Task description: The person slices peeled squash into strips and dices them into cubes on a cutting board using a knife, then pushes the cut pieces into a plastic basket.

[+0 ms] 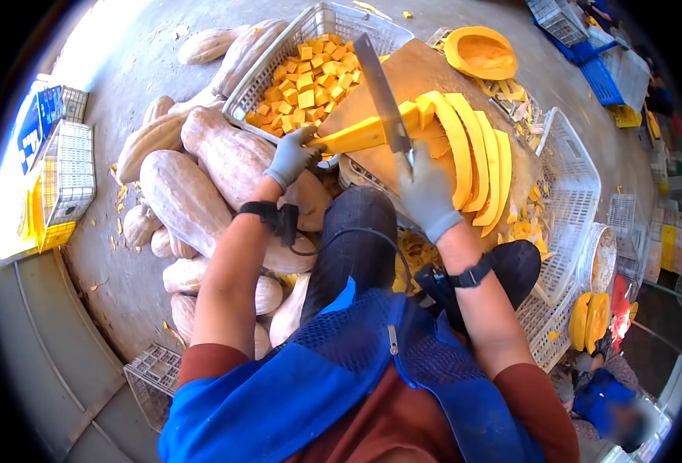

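Note:
My left hand (pixel 293 158), in a grey glove, is closed on the near end of a long orange pumpkin strip (pixel 356 137). The strip lies across the brown cutting board (pixel 391 73). In my gloved right hand (pixel 427 193) is the handle of a large knife (pixel 378 86), its broad blade crossing the strip. Several curved pumpkin slices (pixel 476 158) rest on the board, right of the knife. Beyond my left hand, a grey crate (pixel 242 86) holds many pumpkin cubes (pixel 310 86).
Whole pumpkins (pixel 183 189) are piled on the floor at my left. A hollowed pumpkin half (pixel 481 54) sits past the board. Peel scraps lie around a white crate (pixel 568 185) at right. Another person (pixel 603 397) is at lower right, near cut pumpkin pieces (pixel 589 320).

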`<state>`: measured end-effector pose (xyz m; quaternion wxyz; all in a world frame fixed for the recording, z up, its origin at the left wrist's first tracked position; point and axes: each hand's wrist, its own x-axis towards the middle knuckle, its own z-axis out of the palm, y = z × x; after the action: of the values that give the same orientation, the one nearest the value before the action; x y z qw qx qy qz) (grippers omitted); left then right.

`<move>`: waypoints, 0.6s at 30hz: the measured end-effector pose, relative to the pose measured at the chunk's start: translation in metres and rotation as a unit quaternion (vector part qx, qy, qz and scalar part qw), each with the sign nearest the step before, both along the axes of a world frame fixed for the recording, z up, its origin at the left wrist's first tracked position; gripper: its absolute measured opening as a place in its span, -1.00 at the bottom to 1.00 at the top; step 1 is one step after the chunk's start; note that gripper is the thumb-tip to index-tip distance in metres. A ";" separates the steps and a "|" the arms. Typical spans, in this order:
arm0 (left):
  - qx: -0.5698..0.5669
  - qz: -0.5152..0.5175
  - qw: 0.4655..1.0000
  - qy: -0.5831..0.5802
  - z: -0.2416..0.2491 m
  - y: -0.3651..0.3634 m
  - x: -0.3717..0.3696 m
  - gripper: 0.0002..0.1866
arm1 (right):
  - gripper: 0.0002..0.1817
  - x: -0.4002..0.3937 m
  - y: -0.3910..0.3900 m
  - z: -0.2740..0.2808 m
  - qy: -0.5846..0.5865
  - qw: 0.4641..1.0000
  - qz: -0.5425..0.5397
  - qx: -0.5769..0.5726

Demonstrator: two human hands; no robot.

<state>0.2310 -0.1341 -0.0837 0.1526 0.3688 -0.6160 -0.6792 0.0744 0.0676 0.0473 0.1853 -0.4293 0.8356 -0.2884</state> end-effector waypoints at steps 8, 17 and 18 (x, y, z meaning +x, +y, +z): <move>-0.047 0.123 0.991 -0.015 -0.026 0.031 -0.003 -0.47 | -0.64 -0.017 0.004 -0.014 -0.007 0.993 0.083 0.089; 0.083 0.117 0.988 0.060 0.010 0.051 0.000 -0.68 | -0.68 -0.015 0.014 -0.032 -0.025 0.987 0.121 0.100; 0.103 0.111 0.988 0.042 0.020 0.052 -0.001 -0.73 | -0.67 -0.014 0.024 -0.034 -0.041 0.993 0.093 0.058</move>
<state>0.2301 -0.0822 -0.0640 0.2140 0.4203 -0.4911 -0.7324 0.0608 0.0915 0.0132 0.2701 -0.4814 0.7991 -0.2383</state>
